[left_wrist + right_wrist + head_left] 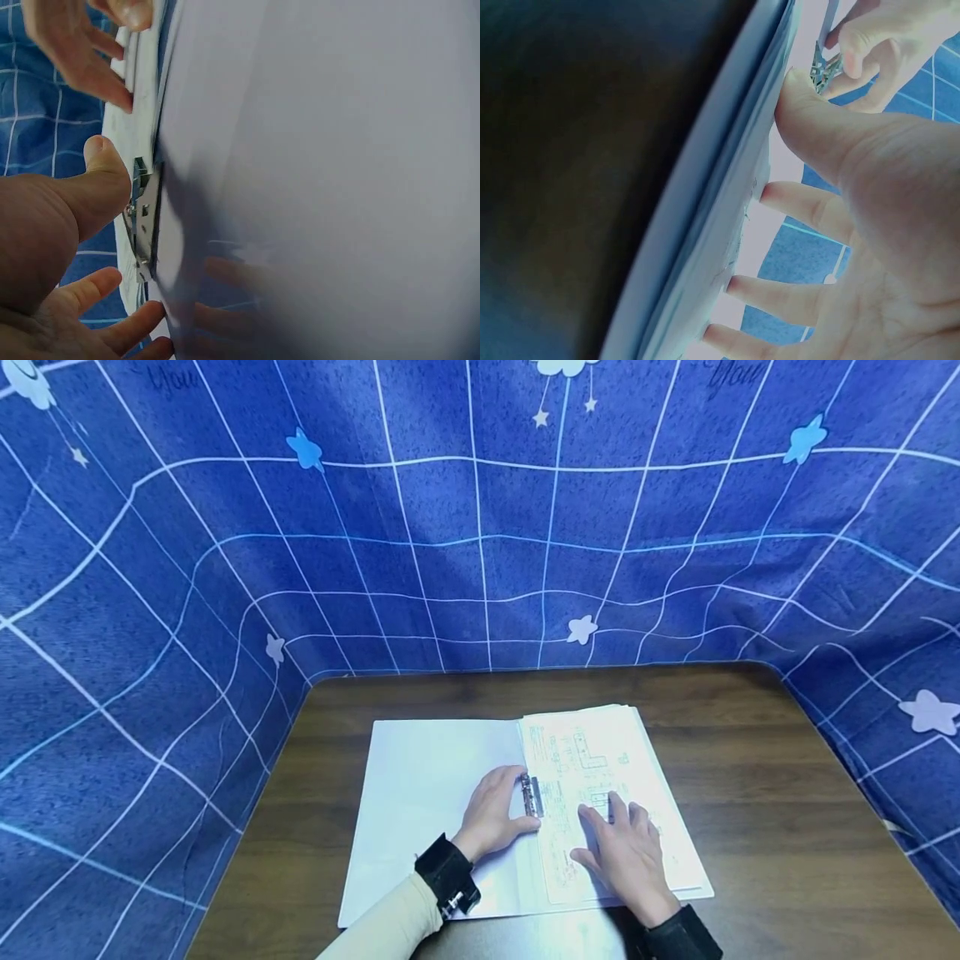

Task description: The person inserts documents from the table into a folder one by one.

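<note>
A white folder point(442, 793) lies spread on the table, with a stack of printed sheets point(600, 752) on its right side. Along its spine sits a metal clip point(531, 795), seen closer in the left wrist view as a metal lever clip point(146, 217). My left hand point(491, 814) spans the clip, forefinger near its far end and thumb by its near end. Its fingers look fairly straight in the left wrist view. Over the lower part of the sheets, my right hand point(626, 852) rests spread fingertips point(739, 285) on the paper, thumb toward the clip.
The brown wooden table point(780, 793) extends on both sides of the folder. Blue cloth point(450, 510) with white lines and stars hangs behind the table and at both sides. Black straps point(447, 872) are worn on both wrists.
</note>
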### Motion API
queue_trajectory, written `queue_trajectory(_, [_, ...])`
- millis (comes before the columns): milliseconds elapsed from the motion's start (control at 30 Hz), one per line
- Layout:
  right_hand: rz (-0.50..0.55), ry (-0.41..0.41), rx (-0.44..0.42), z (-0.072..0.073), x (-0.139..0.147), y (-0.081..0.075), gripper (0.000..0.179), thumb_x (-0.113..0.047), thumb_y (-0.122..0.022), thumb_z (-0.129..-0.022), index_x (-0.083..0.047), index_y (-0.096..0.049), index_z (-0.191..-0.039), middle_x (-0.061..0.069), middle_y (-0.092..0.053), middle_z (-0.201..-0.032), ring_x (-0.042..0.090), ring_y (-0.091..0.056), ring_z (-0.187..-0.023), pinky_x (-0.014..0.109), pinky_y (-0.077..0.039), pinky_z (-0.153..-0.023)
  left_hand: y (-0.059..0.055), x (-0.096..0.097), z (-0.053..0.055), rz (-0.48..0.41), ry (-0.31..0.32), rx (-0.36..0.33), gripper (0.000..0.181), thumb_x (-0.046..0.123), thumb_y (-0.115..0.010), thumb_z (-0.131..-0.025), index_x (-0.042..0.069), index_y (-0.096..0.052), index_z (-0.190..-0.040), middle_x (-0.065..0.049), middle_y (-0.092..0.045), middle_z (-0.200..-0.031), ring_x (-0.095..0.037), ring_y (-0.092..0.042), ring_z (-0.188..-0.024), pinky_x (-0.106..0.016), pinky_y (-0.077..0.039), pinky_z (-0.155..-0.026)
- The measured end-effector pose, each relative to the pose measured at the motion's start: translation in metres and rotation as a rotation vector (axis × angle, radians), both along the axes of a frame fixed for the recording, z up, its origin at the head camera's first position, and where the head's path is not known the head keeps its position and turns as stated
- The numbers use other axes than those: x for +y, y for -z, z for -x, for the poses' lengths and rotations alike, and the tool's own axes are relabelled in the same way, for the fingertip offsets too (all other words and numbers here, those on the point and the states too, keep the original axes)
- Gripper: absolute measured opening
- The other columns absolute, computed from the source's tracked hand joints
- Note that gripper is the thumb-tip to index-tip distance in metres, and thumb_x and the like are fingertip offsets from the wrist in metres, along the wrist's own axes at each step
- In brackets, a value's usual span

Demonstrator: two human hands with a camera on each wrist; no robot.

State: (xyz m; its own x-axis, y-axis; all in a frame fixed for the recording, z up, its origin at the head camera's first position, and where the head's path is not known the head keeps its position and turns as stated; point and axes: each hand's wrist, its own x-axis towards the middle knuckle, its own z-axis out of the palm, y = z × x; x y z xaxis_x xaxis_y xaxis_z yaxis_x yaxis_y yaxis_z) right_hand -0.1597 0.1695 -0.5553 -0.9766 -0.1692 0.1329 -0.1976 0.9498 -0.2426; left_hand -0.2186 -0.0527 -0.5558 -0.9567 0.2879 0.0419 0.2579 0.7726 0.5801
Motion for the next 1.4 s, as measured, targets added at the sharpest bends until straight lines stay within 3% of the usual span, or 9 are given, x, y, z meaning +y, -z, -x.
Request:
queue_trajectory(233, [-0.003, -0.001, -0.013, 0.0000, -0.0001, -0.0007, 0.066, -0.046, -0.087, -0.079, -0.016, -0.069, -0.134, 0.035, -0.049, -0.143, 0.063, -0.046, -0.124, 0.076, -0.040, -0.094, 0.0048, 0.0020, -0.0013, 0.080, -0.017, 0.028, 0.087, 0.039, -0.089, -0.078, 0.011, -0.048, -0.151, -0.014, -0.051, -0.148, -0.034, -0.044, -0.141, -0.050, -0.034, -0.116])
queue_trajectory(400, [-0.003, 0.011, -0.053, 0.0023, -0.0007, -0.0020, 0.066, -0.047, -0.086, -0.080, -0.015, -0.067, -0.136, 0.036, -0.046, -0.147, 0.064, -0.043, -0.127, 0.077, -0.037, -0.097, 0.0057, 0.0032, -0.0004, 0.096, -0.022, 0.047, 0.088, 0.039, -0.089, -0.077, 0.013, -0.049, -0.151, -0.014, -0.051, -0.147, -0.035, -0.044, -0.140, -0.052, -0.035, -0.115])
queue_trajectory(667, [0.001, 0.012, -0.039, 0.0039, 0.0007, -0.0051, 0.066, -0.046, -0.086, -0.080, -0.015, -0.068, -0.136, 0.037, -0.046, -0.146, 0.065, -0.043, -0.127, 0.078, -0.037, -0.096, 0.0015, 0.0036, 0.0021, 0.120, -0.008, 0.050, 0.089, 0.041, -0.088, -0.078, 0.014, -0.047, -0.152, -0.012, -0.052, -0.145, -0.032, -0.046, -0.138, -0.050, -0.038, -0.112])
queue_trajectory(1033, [0.004, 0.015, -0.080, 0.0034, -0.0014, -0.0057, 0.067, -0.046, -0.085, -0.082, -0.016, -0.066, -0.138, 0.037, -0.044, -0.148, 0.065, -0.041, -0.129, 0.078, -0.036, -0.098, 0.0015, -0.0012, 0.0019, 0.094, 0.000, 0.001, 0.090, 0.042, -0.087, -0.080, 0.015, -0.044, -0.155, -0.008, -0.053, -0.145, -0.030, -0.049, -0.135, -0.048, -0.041, -0.110])
queue_trajectory(1400, [0.006, 0.009, -0.033, -0.0007, -0.0027, -0.0027, 0.066, -0.045, -0.086, -0.080, -0.016, -0.068, -0.135, 0.036, -0.047, -0.145, 0.063, -0.046, -0.124, 0.074, -0.040, -0.094, -0.0004, 0.0001, -0.0029, 0.080, 0.002, 0.016, 0.081, 0.037, -0.086, -0.083, 0.010, -0.050, -0.150, -0.010, -0.053, -0.145, -0.030, -0.048, -0.137, -0.048, -0.036, -0.115])
